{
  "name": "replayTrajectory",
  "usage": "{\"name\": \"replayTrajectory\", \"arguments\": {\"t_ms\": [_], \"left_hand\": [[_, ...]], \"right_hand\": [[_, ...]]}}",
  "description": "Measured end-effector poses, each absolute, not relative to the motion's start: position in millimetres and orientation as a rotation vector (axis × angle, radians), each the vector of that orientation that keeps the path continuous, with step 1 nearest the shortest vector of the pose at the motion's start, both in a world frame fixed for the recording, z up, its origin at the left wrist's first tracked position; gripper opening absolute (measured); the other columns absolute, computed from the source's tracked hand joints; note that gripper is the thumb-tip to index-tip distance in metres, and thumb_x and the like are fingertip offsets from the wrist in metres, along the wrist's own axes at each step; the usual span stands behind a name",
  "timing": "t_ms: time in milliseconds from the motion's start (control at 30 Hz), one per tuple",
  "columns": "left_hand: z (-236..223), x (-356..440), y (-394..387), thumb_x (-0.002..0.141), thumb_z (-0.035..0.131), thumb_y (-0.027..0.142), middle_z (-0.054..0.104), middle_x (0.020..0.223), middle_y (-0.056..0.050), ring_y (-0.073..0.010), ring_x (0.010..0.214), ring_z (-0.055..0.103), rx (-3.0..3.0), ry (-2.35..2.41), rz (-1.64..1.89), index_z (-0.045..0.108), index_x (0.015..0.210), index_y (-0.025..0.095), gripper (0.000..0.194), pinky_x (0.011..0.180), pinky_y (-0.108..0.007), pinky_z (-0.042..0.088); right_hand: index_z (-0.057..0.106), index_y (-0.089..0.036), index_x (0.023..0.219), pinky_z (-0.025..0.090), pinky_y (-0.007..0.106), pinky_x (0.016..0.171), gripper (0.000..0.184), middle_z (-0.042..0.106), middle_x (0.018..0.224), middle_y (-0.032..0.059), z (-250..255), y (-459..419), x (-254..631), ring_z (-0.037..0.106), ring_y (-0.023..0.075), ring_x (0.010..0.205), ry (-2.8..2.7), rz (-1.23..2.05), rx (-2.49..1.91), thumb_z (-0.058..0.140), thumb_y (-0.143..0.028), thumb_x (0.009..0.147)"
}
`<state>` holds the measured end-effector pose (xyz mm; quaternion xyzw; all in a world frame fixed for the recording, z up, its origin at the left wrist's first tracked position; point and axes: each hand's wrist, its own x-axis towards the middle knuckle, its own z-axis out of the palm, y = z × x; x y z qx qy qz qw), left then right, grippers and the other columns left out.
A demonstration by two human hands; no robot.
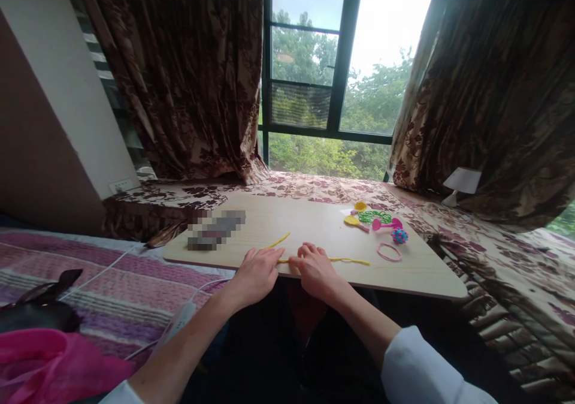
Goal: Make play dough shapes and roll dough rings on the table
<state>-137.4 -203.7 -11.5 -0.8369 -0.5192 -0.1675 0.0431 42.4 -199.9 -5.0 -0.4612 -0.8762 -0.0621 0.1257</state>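
Note:
A thin yellow cord point(353, 261) lies across the near part of the pale wooden table point(309, 218). My left hand point(259, 272) rests at the table's front edge with its fingers closed on the cord, and one end sticks out beyond it toward the window. Close beside it, my right hand point(315, 269) has curled fingers on the same cord. A short stretch of cord shows between the two hands. The other end trails to the right of my right hand, looking doubled there. My fingertips are partly hidden.
At the table's right lie a pink ring point(389, 252), a blue and pink spiky ball point(399, 236), a pink spool-like piece point(387, 224), green cord point(375, 216) and yellow spoon-like pieces point(352, 220). A pixelated dark object point(216, 230) is at left. A small lamp point(462, 182) stands beyond.

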Motion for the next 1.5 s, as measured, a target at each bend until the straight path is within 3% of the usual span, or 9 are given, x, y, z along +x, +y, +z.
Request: {"name": "replayTrajectory", "arguments": {"t_ms": [233, 567, 833, 1033, 1167, 1367, 1500], "left_hand": [[-18, -138, -212, 0.072, 0.036, 0.011, 0.046, 0.128, -0.004, -0.0203, 0.127, 0.026, -2.469, -1.562, -0.368, 0.048, 0.117, 0.023, 0.048, 0.105, -0.046, 0.013], [-24, -138, -218, 0.072, 0.035, 0.009, 0.046, 0.128, -0.005, -0.0211, 0.130, 0.020, -2.428, -1.518, -0.325, 0.049, 0.116, 0.022, 0.048, 0.105, -0.048, 0.010], [-23, -127, -216, 0.071, 0.037, 0.010, 0.049, 0.125, -0.008, -0.0232, 0.128, 0.024, -2.378, -1.587, -0.338, 0.050, 0.115, 0.019, 0.047, 0.104, -0.049, 0.012], [-29, -131, -225, 0.073, 0.037, 0.011, 0.047, 0.127, -0.008, -0.0229, 0.129, 0.021, -2.369, -1.519, -0.397, 0.049, 0.117, 0.020, 0.047, 0.105, -0.048, 0.011], [-25, -128, -213, 0.072, 0.036, 0.010, 0.049, 0.125, -0.008, -0.0241, 0.127, 0.025, -2.358, -1.596, -0.361, 0.051, 0.114, 0.021, 0.045, 0.102, -0.051, 0.015], [-25, -133, -223, 0.074, 0.037, 0.012, 0.047, 0.127, -0.007, -0.0228, 0.129, 0.022, -2.379, -1.527, -0.389, 0.051, 0.115, 0.022, 0.045, 0.104, -0.048, 0.012], [-24, -133, -225, 0.074, 0.036, 0.011, 0.048, 0.126, -0.007, -0.0228, 0.129, 0.023, -2.371, -1.563, -0.399, 0.050, 0.115, 0.023, 0.045, 0.103, -0.048, 0.014]], "right_hand": [[0.061, -0.022, 0.095, 0.029, 0.036, 0.086, 0.025, 0.050, 0.106, 0.0090, -5, -195, 35, 0.032, 0.0233, 0.113, -2.570, -0.267, -1.328, 0.044, -0.017, 0.078], [0.058, -0.019, 0.105, 0.028, 0.040, 0.089, 0.031, 0.050, 0.109, 0.0120, -10, -208, 32, 0.029, 0.0260, 0.118, -2.586, -0.307, -1.343, 0.038, -0.018, 0.082], [0.057, -0.022, 0.105, 0.030, 0.040, 0.087, 0.031, 0.049, 0.110, 0.0113, -7, -203, 31, 0.031, 0.0256, 0.116, -2.590, -0.229, -1.409, 0.040, -0.018, 0.080], [0.055, -0.021, 0.108, 0.027, 0.042, 0.090, 0.032, 0.048, 0.112, 0.0117, -10, -211, 36, 0.025, 0.0258, 0.120, -2.591, -0.238, -1.383, 0.038, -0.017, 0.081], [0.055, -0.022, 0.107, 0.028, 0.042, 0.088, 0.031, 0.049, 0.111, 0.0119, -5, -205, 31, 0.030, 0.0258, 0.116, -2.579, -0.219, -1.458, 0.037, -0.019, 0.082], [0.048, -0.023, 0.117, 0.027, 0.043, 0.089, 0.037, 0.046, 0.115, 0.0121, -12, -208, 35, 0.026, 0.0263, 0.119, -2.580, -0.243, -1.431, 0.039, -0.020, 0.081], [0.054, -0.023, 0.109, 0.026, 0.044, 0.090, 0.032, 0.046, 0.115, 0.0117, -8, -204, 33, 0.025, 0.0263, 0.121, -2.577, -0.231, -1.462, 0.035, -0.020, 0.084]]}}
